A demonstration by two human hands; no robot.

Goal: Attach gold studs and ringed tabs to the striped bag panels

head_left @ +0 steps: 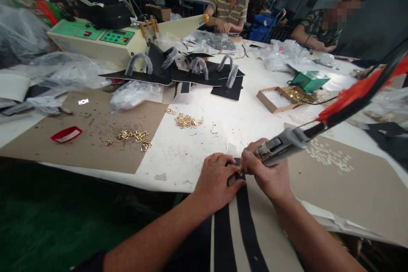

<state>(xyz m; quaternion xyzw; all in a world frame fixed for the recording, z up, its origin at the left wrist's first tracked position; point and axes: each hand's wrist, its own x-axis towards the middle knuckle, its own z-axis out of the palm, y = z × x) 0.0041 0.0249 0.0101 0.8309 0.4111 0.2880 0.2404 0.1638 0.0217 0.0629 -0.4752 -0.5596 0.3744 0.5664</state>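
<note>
My left hand lies at the far end of a black strap, its thumb and index finger closed about the strap's end. My right hand is wrapped round a grey power screwdriver, which leans up to the right on a black hose. Its working tip is at the strap's end near my left fingertips, mostly hidden by my right hand. Beneath the strap is a beige panel. Another black strip runs alongside to the left.
Gold metal rings and more gold hardware lie to the left, beside a red tray. Small pale pieces are scattered right. Black panels with wrapped handles, a green-paneled machine and two people are farther back.
</note>
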